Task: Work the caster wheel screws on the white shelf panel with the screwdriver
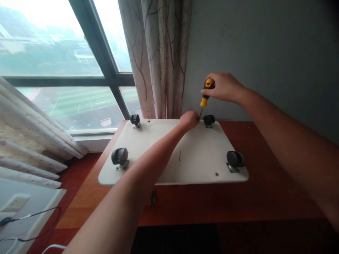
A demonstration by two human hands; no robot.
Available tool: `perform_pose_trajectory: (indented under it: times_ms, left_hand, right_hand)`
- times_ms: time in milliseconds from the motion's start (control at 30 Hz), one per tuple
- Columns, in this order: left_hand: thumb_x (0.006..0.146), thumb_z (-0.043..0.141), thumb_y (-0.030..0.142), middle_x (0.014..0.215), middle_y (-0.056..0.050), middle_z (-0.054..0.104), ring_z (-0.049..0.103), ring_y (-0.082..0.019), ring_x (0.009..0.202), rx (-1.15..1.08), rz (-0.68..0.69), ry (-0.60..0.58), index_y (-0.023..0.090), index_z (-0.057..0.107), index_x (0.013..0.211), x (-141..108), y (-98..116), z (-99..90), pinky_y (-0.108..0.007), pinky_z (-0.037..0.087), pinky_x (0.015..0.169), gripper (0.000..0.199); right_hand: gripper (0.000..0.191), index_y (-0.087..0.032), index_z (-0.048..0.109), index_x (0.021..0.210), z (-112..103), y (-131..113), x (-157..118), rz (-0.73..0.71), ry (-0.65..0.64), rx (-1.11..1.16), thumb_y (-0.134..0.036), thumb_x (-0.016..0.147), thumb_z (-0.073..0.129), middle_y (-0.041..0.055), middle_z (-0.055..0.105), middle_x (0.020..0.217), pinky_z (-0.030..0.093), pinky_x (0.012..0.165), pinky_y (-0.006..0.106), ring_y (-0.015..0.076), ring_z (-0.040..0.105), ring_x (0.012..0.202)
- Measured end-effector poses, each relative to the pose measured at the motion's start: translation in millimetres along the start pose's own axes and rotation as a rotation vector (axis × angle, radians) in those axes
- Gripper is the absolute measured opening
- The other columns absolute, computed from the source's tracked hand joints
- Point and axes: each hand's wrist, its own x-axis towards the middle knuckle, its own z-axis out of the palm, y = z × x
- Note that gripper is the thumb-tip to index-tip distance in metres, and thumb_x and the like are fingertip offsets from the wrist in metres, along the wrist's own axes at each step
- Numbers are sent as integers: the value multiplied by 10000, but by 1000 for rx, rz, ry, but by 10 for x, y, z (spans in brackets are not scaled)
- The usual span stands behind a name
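A yellow and black screwdriver (203, 102) is gripped at its handle by my right hand (224, 86), its shaft pointing down to the far edge of a white board (164, 144). My left hand (189, 120) is closed at the shaft's lower end, just left of the far right caster (209, 120); what its fingers hold there is hidden. Black casters stand up at the board's other corners: far left (135, 120), near left (119, 156) and near right (235, 159). A dark hole (216, 174) shows near the front edge.
The board lies on a reddish-brown wooden table (185, 208). Two screws (153, 197) lie before the board. Behind are a curtain (164, 60), a window and a grey wall. Cables and a wall socket (16, 203) are at the lower left.
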Motion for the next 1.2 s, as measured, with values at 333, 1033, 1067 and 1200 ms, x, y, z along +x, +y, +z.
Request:
perform_pose_trajectory:
  times_ms: [333, 1033, 1067, 1200]
  left_hand:
    - [881, 654, 241, 1171, -117, 735, 677, -274, 1062, 113, 94, -30, 207, 765, 1115, -458, -20, -408, -369, 520, 897, 261]
    - [945, 550, 62, 1420, -161, 621, 716, -227, 1141, 29, 231, 588, 191, 572, 1403, -3629, -997, 141, -249, 591, 874, 476]
    - [945, 539, 54, 1456, -169, 588, 689, -244, 1202, 43, 237, 580, 191, 542, 1438, -3645, -1014, 209, -266, 589, 911, 511]
    - [946, 506, 36, 1521, -175, 510, 630, -255, 1293, 36, 186, 600, 212, 426, 1536, -3646, -1022, 429, -272, 598, 927, 620]
  right_hand:
    - [292, -264, 734, 969, -58, 107, 135, -32, -139, -30, -396, 715, 787, 70, 763, 996, 506, 837, 420, 318, 687, 1001]
    - [391, -218, 745, 957, -42, 58, 191, 168, -177, -204, -576, 888, 603, 94, 694, 707, 502, 747, 415, 295, 684, 836]
    - [395, -227, 753, 944, -37, 49, 199, 191, -180, -218, -585, 885, 598, 100, 701, 731, 504, 744, 423, 305, 685, 850]
    - [344, -252, 758, 1086, -43, 76, 236, 156, -285, -87, -480, 844, 669, 93, 752, 967, 524, 703, 394, 283, 690, 852]
